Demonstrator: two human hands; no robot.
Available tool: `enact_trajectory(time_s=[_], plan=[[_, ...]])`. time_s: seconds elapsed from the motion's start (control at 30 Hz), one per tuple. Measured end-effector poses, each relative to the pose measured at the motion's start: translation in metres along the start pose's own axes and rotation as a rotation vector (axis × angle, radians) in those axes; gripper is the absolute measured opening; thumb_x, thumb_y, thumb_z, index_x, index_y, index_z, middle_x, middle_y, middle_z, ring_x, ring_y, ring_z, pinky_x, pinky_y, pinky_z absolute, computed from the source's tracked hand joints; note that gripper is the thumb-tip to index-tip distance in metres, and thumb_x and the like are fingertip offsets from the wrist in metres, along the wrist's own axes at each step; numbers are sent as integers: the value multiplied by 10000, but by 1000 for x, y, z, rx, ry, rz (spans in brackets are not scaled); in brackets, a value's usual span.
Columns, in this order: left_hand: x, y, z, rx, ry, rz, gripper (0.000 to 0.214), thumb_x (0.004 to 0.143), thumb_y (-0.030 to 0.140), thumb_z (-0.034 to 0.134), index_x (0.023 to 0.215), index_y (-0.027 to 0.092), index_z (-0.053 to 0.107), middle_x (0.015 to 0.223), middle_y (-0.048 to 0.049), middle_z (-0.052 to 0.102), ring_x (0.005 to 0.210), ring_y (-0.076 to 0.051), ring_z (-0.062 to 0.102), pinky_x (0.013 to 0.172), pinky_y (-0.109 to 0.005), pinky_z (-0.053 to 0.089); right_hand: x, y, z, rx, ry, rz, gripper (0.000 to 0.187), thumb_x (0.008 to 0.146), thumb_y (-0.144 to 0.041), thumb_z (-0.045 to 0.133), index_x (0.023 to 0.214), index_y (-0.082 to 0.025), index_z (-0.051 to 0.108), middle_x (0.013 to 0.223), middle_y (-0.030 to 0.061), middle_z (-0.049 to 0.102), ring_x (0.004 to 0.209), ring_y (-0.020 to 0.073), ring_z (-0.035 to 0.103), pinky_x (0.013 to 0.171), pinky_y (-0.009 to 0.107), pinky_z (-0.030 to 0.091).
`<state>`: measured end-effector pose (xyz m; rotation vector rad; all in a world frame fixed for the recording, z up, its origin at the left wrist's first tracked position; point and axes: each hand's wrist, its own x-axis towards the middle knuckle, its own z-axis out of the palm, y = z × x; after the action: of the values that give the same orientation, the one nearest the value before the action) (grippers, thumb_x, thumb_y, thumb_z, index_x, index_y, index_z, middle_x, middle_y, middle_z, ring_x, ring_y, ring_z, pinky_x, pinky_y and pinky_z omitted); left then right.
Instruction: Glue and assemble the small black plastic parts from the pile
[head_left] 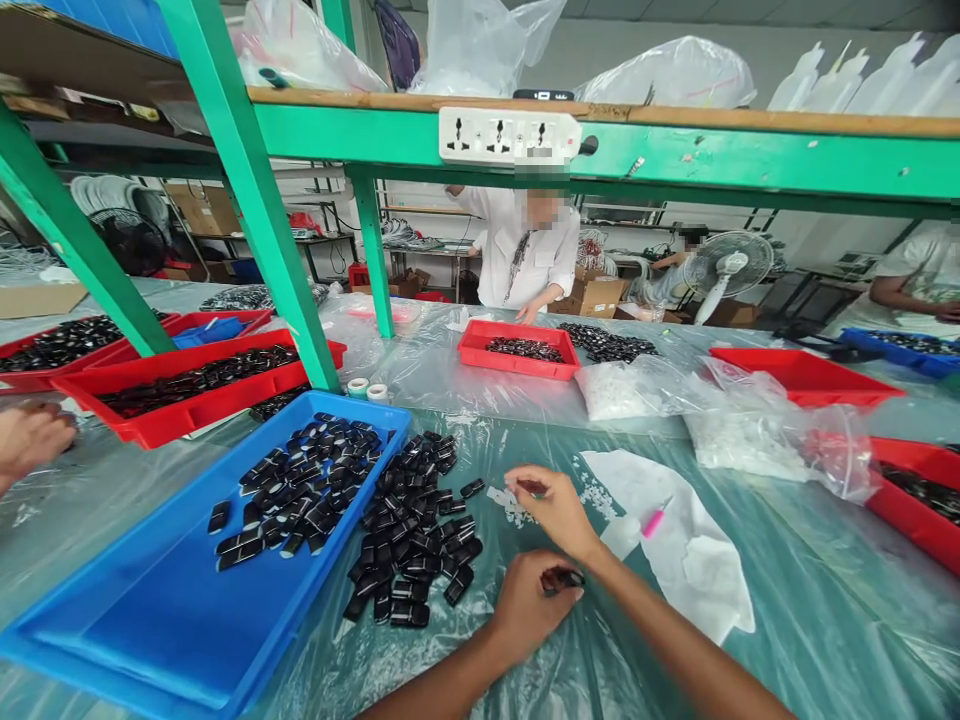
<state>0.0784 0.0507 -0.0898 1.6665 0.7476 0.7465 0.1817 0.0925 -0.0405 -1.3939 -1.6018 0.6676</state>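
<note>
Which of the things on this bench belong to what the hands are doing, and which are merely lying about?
In use: black part in left hand; tool in right hand; white bits by it; black pile; blue tray.
Lying about: pink pen on white sheet; tape rolls; red trays; bags; fan.
</note>
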Motion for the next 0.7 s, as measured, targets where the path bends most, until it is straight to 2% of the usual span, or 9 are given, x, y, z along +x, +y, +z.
enact_trajectory(time_s=[0.2,0.3,0.4,0.47,0.7], plan=[[1,1,-1,-53,8,-17,158,682,97,629,823,105,698,751,-41,664,643,-128,532,595,-207,373,-50,4,-22,323,149,166,269,791,-406,614,966,-221,701,961,71,705,892,231,666,816,364,515],[1,1,-3,-94,13,-24,76,703,147,639,747,92,665,635,-4,569,587,-100,449,561,-200,331,-67,10,-28,397,185,223,267,776,-415,634,962,-242,717,993,79,699,935,251,657,865,398,497],[2,3,-6,-166,17,-8,148,734,225,643,701,83,620,585,24,435,569,-83,363,533,-196,284,-78,15,-31,422,220,255,249,753,-414,663,953,-278,721,1023,62,692,986,251,639,912,398,473],[2,5,-8,-231,24,3,210,747,282,651,742,75,618,599,24,408,574,-83,348,531,-196,276,-82,17,-31,425,227,269,252,747,-413,671,965,-294,718,1043,52,686,1002,247,633,916,388,472],[3,10,-16,-253,-4,54,364,814,406,597,927,63,645,671,-15,480,593,-101,395,548,-208,299,-90,22,-24,352,204,257,243,772,-391,654,975,-274,722,1051,51,684,986,244,632,916,378,469]])
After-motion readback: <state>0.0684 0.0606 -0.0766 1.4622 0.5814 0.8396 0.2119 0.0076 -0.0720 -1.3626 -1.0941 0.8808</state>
